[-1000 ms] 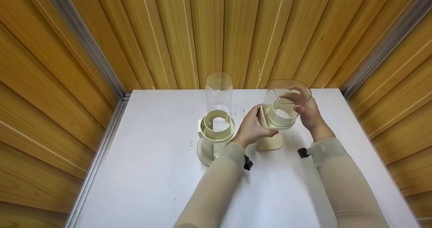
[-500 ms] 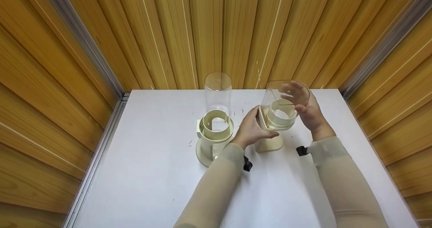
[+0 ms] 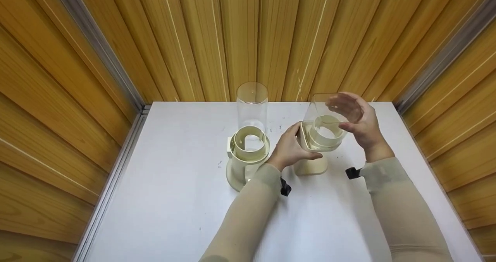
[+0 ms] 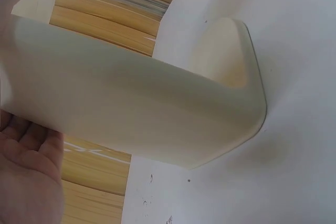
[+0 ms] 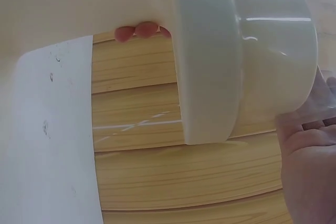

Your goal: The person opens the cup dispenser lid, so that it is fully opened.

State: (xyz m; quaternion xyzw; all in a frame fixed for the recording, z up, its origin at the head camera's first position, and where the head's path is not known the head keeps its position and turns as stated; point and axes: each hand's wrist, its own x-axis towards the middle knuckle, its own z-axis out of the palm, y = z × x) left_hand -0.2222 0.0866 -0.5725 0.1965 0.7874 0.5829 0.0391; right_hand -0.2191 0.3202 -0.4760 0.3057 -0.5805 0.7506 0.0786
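Observation:
My left hand (image 3: 288, 147) grips the upper part of a cream plastic stand (image 4: 131, 93), its thumb along the near side. Seen in the left wrist view, the stand is a broad upright with a flat foot on the table. A round collar (image 5: 278, 45) rises from its top, and a clear plastic container (image 3: 318, 109) sits over this collar. My right hand (image 3: 366, 128) curls round the right side of that container, its fingers showing through the clear wall. Left of my hands stands a second cream stand (image 3: 238, 169) with a round open collar.
A clear cylinder (image 3: 252, 112) stands upright behind the second stand. The white table (image 3: 166, 200) has small dark marks. Wood-patterned panels (image 3: 236, 41) close in the back and both sides, with metal rails (image 3: 128, 87) at the corners.
My right hand has shifted slightly right, and its fingers have turned about the clear container's side. My left hand keeps its hold, and both stands have stayed in place.

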